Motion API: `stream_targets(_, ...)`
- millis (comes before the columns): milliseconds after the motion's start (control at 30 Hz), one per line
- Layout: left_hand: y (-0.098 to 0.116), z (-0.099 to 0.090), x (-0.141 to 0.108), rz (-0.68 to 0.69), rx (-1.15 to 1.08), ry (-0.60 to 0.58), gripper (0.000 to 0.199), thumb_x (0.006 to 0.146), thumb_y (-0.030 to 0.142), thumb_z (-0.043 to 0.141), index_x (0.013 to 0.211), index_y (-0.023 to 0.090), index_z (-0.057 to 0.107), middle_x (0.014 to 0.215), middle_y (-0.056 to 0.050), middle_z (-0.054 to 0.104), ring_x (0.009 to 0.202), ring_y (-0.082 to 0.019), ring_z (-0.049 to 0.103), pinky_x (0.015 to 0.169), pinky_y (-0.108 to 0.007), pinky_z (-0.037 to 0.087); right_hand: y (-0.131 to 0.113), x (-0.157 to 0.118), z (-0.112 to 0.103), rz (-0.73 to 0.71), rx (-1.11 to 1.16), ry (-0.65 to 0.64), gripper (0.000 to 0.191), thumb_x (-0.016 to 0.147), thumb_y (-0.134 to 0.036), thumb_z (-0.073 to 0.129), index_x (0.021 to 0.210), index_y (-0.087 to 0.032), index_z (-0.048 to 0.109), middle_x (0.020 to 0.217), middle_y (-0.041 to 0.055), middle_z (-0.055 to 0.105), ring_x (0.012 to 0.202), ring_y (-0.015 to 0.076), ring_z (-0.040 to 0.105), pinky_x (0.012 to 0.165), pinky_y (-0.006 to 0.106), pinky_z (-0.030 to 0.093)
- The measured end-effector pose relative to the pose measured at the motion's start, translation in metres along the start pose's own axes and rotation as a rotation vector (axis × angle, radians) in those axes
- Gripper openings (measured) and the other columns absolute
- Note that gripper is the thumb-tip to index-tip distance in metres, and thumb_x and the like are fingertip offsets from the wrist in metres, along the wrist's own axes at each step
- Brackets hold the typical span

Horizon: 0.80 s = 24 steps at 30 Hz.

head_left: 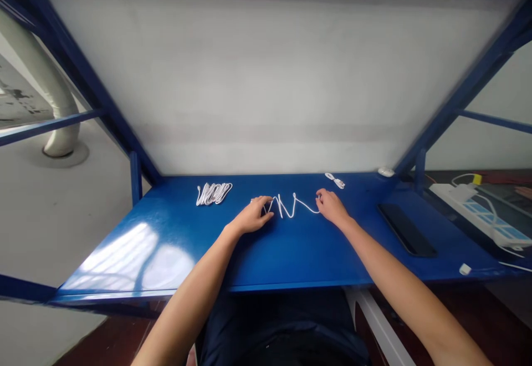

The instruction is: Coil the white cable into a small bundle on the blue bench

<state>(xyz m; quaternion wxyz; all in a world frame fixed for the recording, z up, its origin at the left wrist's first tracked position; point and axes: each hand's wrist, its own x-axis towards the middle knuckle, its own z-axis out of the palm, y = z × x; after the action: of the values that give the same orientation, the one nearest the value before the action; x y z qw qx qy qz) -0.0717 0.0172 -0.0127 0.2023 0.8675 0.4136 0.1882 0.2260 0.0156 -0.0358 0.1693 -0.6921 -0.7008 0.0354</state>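
A white cable point(286, 211) lies in zigzag bends on the blue table point(291, 255), between my two hands. My left hand point(256, 214) rests over the cable's left end, thumb and fingers apart with a bend of cable between them. At the right end, my right hand point(329, 204) has its fingers closed on the cable, near the tip. Left of my left hand lies a folded bundle of white cable point(214, 194). Beyond my right hand is a small tied white cable point(334, 181).
On the right of the table are a dark flat phone-like object point(406, 229), a white mouse point(386, 172) and a small white plug point(465, 269). A white power strip point(482, 213) lies farther right. A pale panel point(266, 77) in a blue frame rises behind.
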Motion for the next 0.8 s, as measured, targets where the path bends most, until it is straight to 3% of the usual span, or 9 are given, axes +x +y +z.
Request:
stream_targets(200,-0.013,-0.005,0.001,-0.085,0.199,0.131,0.029,0.089,0.027,0.046,0.116,0.019,0.054,0.121,-0.010,0.054,0.113,-0.023,0.048,0.097,-0.035,0.039,0.011,-0.001,-0.009,0.150,0.034,0.018,0.033,0.087,-0.028,0.052,0.117,-0.013,0.048,0.091,0.0104,0.066,0.090,0.0230,0.060,0.069,0.028,0.040)
stream_targets(400,-0.014,-0.003,0.003,-0.363,0.422,0.115,0.028,0.089,0.038,0.047,0.106,0.018,0.058,0.108,-0.012,0.059,0.105,-0.027,0.053,0.085,-0.036,0.041,0.010,-0.003,-0.012,0.172,-0.036,-0.042,0.019,0.088,-0.034,0.050,0.091,-0.017,0.060,0.086,0.0099,0.067,0.083,0.0221,0.062,0.063,0.027,0.038)
stream_targets(567,-0.017,-0.005,0.004,-0.515,0.364,0.110,0.041,0.095,0.045,0.030,0.092,0.018,0.061,0.096,-0.012,0.065,0.092,-0.025,0.061,0.075,-0.032,0.044,0.011,-0.002,-0.013,0.175,-0.024,-0.061,0.021,0.088,-0.035,0.049,0.085,-0.019,0.061,0.083,0.0081,0.068,0.077,0.0203,0.063,0.059,0.026,0.037)
stream_targets(800,-0.021,-0.007,0.001,-0.481,0.361,0.107,0.035,0.092,0.047,0.037,0.098,0.020,0.059,0.095,-0.010,0.067,0.088,-0.024,0.063,0.070,-0.029,0.044,0.011,-0.003,-0.013,0.167,-0.029,-0.056,0.021,0.089,-0.035,0.048,0.086,-0.019,0.061,0.084,0.0089,0.068,0.076,0.0213,0.062,0.059,0.027,0.036)
